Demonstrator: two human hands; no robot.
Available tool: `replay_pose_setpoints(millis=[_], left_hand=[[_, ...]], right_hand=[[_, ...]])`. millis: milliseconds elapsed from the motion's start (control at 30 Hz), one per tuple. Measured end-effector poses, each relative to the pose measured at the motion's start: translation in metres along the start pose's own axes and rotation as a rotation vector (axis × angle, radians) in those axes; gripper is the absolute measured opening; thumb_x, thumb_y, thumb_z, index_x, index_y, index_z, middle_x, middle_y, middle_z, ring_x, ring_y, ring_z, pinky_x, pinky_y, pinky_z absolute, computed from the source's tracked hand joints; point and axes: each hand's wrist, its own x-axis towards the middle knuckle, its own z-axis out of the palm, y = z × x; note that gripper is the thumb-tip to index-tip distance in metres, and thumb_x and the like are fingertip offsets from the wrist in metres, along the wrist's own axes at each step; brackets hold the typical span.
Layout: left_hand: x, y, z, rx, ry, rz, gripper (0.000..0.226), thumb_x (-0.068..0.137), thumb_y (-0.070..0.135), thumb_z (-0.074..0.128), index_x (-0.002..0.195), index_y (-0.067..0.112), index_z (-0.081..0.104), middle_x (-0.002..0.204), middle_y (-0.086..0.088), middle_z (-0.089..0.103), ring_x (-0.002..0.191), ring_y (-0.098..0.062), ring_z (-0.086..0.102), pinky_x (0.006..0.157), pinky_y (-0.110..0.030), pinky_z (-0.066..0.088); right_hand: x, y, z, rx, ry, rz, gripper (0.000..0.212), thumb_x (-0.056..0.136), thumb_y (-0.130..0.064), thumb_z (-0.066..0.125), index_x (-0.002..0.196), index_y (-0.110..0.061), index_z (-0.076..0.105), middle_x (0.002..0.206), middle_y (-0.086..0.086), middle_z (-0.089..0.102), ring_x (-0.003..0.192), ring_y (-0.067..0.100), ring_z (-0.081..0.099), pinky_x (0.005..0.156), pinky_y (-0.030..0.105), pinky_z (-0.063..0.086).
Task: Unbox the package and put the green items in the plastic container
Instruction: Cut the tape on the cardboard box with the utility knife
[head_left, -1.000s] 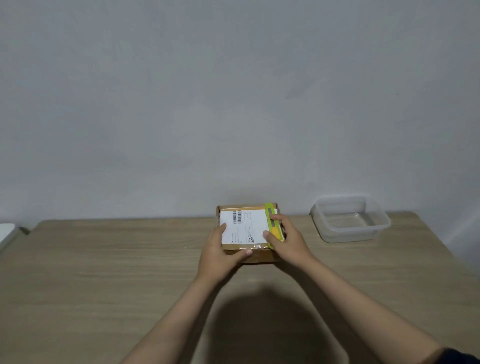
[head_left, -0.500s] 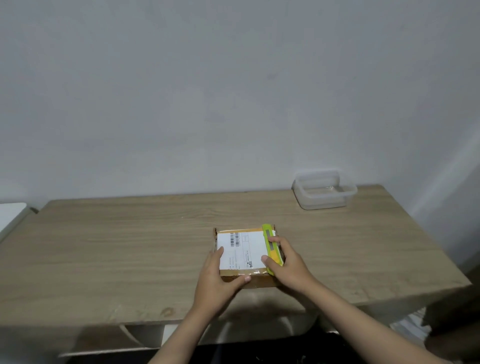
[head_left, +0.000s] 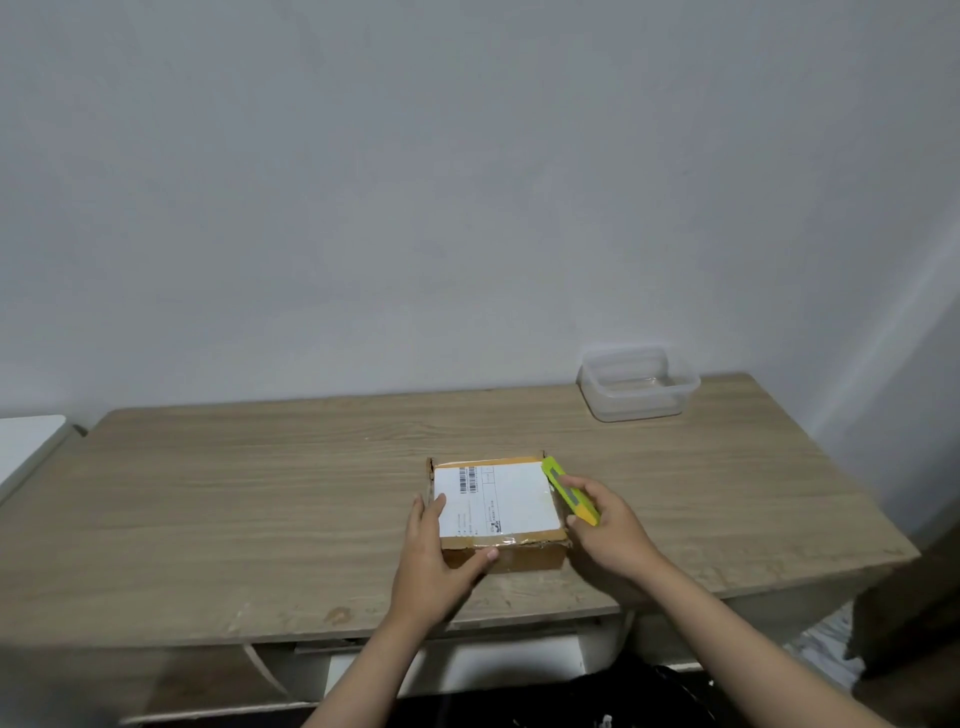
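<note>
A small cardboard package (head_left: 498, 506) with a white shipping label lies flat on the wooden table (head_left: 260, 493), near its front edge. My left hand (head_left: 434, 561) grips the package's near-left corner, thumb on the front face. My right hand (head_left: 605, 525) is closed around a green and yellow box cutter (head_left: 570, 496), held along the package's right edge. The package is taped shut. A clear plastic container (head_left: 639, 383) with no lid stands at the table's back right, with nothing visible in it.
A grey wall rises right behind the table. A white surface (head_left: 26, 447) adjoins the table at the far left. The table's right end drops off to the floor and a dark object (head_left: 904, 613).
The view has pulled back and tilted, so the package now sits near the front edge. My right hand with the cutter has shifted from the package's top to its right edge.
</note>
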Motion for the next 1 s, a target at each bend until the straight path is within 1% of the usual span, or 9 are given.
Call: replay_pose_setpoints(millis=[133,233,333,433,467,533,567,700,1000], left_hand=[[0.001,-0.003,0.001,0.004,0.014,0.012,0.106,0.053,0.072,0.06,0.141,0.018,0.034,0.153,-0.007,0.027,0.144,-0.016,0.015,0.11,-0.021,0.015],[0.001,-0.004,0.002,0.003,0.017,0.027,0.106,0.054,0.072,0.06,0.14,0.016,0.034,0.152,-0.006,0.03,0.144,-0.016,0.016,0.111,-0.021,0.016],[0.002,-0.006,0.002,0.009,0.02,0.034,0.106,0.054,0.072,0.06,0.14,0.017,0.035,0.152,-0.006,0.03,0.144,-0.016,0.017,0.111,-0.022,0.016],[0.001,-0.006,0.002,0.009,0.024,0.044,0.105,0.054,0.073,0.06,0.14,0.017,0.035,0.152,-0.006,0.03,0.144,-0.016,0.017,0.111,-0.022,0.016],[0.001,-0.006,0.002,0.006,0.026,0.043,0.106,0.054,0.073,0.06,0.14,0.017,0.035,0.152,-0.006,0.03,0.144,-0.016,0.018,0.111,-0.022,0.016],[0.001,-0.006,0.002,0.004,0.027,0.04,0.106,0.054,0.073,0.06,0.14,0.017,0.035,0.152,-0.006,0.029,0.144,-0.016,0.018,0.111,-0.022,0.016],[0.001,-0.007,0.003,0.003,0.027,0.041,0.106,0.054,0.073,0.06,0.14,0.017,0.035,0.152,-0.006,0.029,0.144,-0.016,0.018,0.111,-0.022,0.017],[0.002,-0.01,0.004,0.009,0.029,0.047,0.105,0.054,0.074,0.059,0.14,0.019,0.035,0.153,-0.006,0.029,0.144,-0.015,0.018,0.111,-0.022,0.017],[0.003,-0.015,0.006,0.038,0.037,0.057,0.106,0.055,0.077,0.057,0.141,0.021,0.033,0.154,-0.004,0.026,0.144,-0.015,0.017,0.11,-0.023,0.018]], right_hand=[[-0.001,0.0,-0.009,0.084,0.044,0.047,0.04,0.086,0.004,0.055,0.123,-0.013,0.054,0.091,0.001,0.068,0.075,0.013,0.067,0.08,0.019,0.049],[-0.004,-0.005,-0.013,0.121,0.03,0.098,0.044,0.091,0.004,0.045,0.13,-0.016,0.05,0.086,0.003,0.068,0.078,0.021,0.068,0.084,0.037,0.052],[-0.007,-0.011,-0.011,0.126,0.01,0.12,0.045,0.094,0.004,0.041,0.133,-0.016,0.047,0.077,0.008,0.063,0.068,0.017,0.062,0.079,0.037,0.056],[-0.013,-0.014,-0.009,0.091,0.069,0.096,0.038,0.093,0.002,0.046,0.128,-0.01,0.055,0.075,0.008,0.061,0.051,0.012,0.056,0.057,0.026,0.055],[-0.015,-0.015,-0.009,0.044,0.11,0.064,0.037,0.092,0.002,0.049,0.125,-0.01,0.059,0.085,0.008,0.066,0.052,0.008,0.059,0.057,0.019,0.053],[-0.018,-0.017,-0.011,-0.067,0.198,-0.008,0.034,0.087,-0.001,0.058,0.117,-0.013,0.066,0.105,0.004,0.071,0.073,0.006,0.064,0.065,0.005,0.047],[-0.021,-0.018,-0.012,-0.116,0.232,-0.032,0.032,0.085,-0.002,0.061,0.114,-0.015,0.068,0.109,0.003,0.071,0.084,0.008,0.064,0.068,0.004,0.045],[-0.027,-0.022,-0.011,-0.231,0.245,-0.031,0.027,0.083,-0.007,0.064,0.107,-0.019,0.071,0.11,0.002,0.072,0.104,0.017,0.065,0.084,0.021,0.047],[-0.033,-0.025,-0.001,-0.355,0.231,-0.021,0.032,0.085,-0.006,0.055,0.113,-0.014,0.068,0.115,0.004,0.07,0.107,0.022,0.064,0.084,0.019,0.042]])
